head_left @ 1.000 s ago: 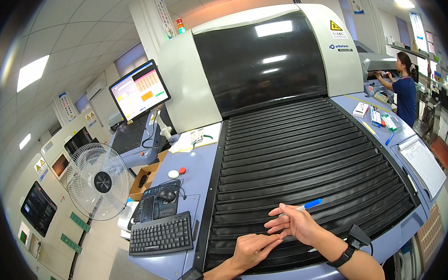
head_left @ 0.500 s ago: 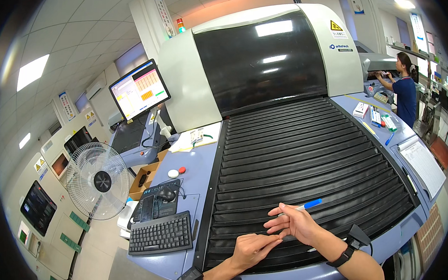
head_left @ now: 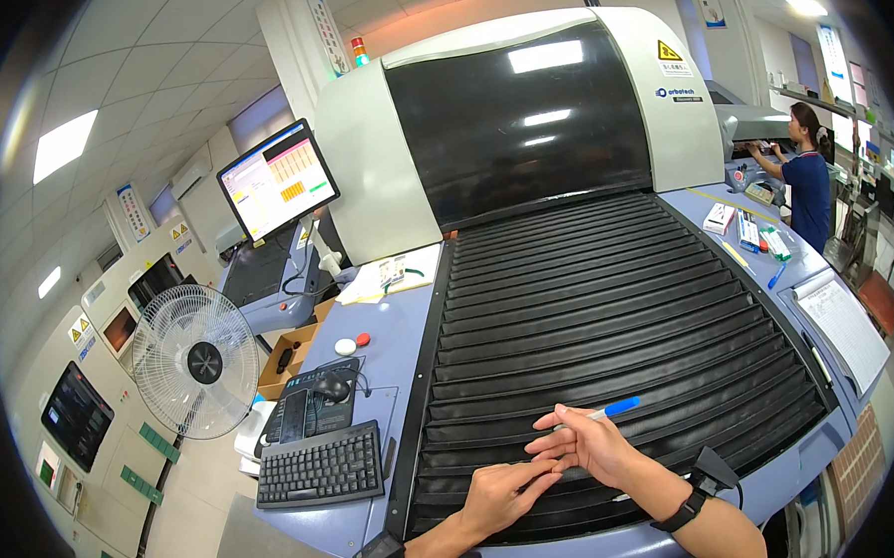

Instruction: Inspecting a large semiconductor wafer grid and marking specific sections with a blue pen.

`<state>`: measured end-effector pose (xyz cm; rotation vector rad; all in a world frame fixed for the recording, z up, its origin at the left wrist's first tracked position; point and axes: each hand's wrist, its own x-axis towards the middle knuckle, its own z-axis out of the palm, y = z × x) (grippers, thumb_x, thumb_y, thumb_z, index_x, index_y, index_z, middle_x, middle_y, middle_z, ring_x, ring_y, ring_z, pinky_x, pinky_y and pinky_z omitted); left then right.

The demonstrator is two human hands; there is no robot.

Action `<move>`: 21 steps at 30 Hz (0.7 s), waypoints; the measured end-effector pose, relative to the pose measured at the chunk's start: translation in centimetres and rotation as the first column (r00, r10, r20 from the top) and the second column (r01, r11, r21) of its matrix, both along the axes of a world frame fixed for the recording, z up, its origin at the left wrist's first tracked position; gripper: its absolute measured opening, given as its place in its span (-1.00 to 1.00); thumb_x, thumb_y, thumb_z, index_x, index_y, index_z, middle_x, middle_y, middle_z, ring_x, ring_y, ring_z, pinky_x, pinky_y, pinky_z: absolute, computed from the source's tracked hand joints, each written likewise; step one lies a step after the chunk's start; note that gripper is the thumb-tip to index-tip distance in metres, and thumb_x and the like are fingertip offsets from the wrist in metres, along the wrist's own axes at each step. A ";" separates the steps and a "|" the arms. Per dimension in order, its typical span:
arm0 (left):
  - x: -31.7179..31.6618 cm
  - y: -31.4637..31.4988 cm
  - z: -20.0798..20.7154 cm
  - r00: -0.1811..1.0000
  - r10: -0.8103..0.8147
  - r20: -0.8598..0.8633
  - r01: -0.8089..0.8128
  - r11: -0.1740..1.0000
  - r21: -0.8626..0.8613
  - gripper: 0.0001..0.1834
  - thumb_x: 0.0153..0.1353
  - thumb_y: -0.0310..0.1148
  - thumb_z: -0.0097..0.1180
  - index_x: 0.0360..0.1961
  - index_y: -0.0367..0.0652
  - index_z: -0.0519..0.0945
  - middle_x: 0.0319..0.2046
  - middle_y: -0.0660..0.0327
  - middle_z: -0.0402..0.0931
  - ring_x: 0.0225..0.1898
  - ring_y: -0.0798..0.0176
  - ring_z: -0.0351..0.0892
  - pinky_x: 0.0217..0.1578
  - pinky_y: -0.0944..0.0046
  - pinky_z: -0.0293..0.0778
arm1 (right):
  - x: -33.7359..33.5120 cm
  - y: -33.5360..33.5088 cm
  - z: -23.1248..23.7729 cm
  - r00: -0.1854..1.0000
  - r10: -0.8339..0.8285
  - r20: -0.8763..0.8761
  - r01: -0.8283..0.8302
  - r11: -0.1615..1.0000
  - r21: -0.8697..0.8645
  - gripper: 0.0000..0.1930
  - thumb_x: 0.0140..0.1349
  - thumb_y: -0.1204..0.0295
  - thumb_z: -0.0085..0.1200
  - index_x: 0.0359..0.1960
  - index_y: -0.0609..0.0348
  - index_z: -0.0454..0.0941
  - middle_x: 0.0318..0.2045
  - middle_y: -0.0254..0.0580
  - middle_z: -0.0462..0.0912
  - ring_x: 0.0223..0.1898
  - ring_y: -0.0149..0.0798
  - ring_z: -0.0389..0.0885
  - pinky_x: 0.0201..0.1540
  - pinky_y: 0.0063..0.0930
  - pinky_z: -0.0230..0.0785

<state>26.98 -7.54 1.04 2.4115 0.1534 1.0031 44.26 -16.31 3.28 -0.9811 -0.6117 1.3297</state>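
Note:
Over the near part of the black ribbed bellows cover (head_left: 605, 316), both my hands are held close together. My right hand (head_left: 591, 449) holds a marker pen (head_left: 622, 406) with a blue cap, which sticks out past the thumb side and points up to the right. Its fingers are partly curled. My left hand (head_left: 502, 497) is closed, thumb and fingers pressed together, and its fingertips touch the right hand's lower fingers. Whatever lies between those fingertips is hidden or too small to make out. Each wrist wears a dark strapped device.
Left of the cover are a keyboard (head_left: 322, 465), a mouse (head_left: 333, 385), a monitor (head_left: 279, 180) and a standing fan (head_left: 194, 361). The machine's dark hood (head_left: 524, 113) rises behind. On the right lie small boxes (head_left: 748, 230) and a clipboard (head_left: 844, 328); a person (head_left: 808, 180) works farther back.
Almost nothing differs. My left hand's fingertips have shifted slightly up against the right hand's fingers; the marker pen stays in place.

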 end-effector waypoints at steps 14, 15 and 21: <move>-0.3 1.0 0.7 0.991 0.012 0.136 -0.029 0.992 0.126 -0.86 0.04 -0.44 0.45 -0.35 -0.17 0.75 -0.53 0.21 0.68 -0.56 0.23 0.67 -0.52 0.31 0.51 | 0.8 0.0 0.0 1.000 -0.023 0.002 0.023 0.999 0.036 -0.51 0.50 0.07 -0.13 0.06 0.33 0.47 -0.17 0.18 0.72 -0.21 -0.11 0.75 -0.20 -0.32 0.64; -0.2 1.3 0.8 0.991 0.042 0.129 -0.057 0.992 0.116 -0.86 0.03 -0.44 0.46 -0.36 -0.17 0.75 -0.52 0.20 0.69 -0.53 0.21 0.69 -0.49 0.31 0.54 | 1.0 -0.1 0.2 0.998 -0.056 0.028 0.055 0.997 0.049 -0.51 0.50 0.07 -0.13 0.04 0.34 0.48 -0.18 0.18 0.72 -0.22 -0.10 0.76 -0.21 -0.31 0.65; -0.6 5.1 1.2 0.901 0.426 -0.083 -0.427 0.904 0.002 -0.46 0.26 -0.15 0.26 0.14 -0.29 0.53 -0.05 -0.06 0.65 -0.08 -0.08 0.68 -0.05 0.07 0.56 | 1.9 0.0 0.7 0.907 -0.263 0.328 0.236 0.964 0.120 -0.65 0.44 0.23 0.01 -0.04 0.34 0.54 -0.27 0.06 0.73 -0.27 -0.21 0.75 -0.26 -0.38 0.65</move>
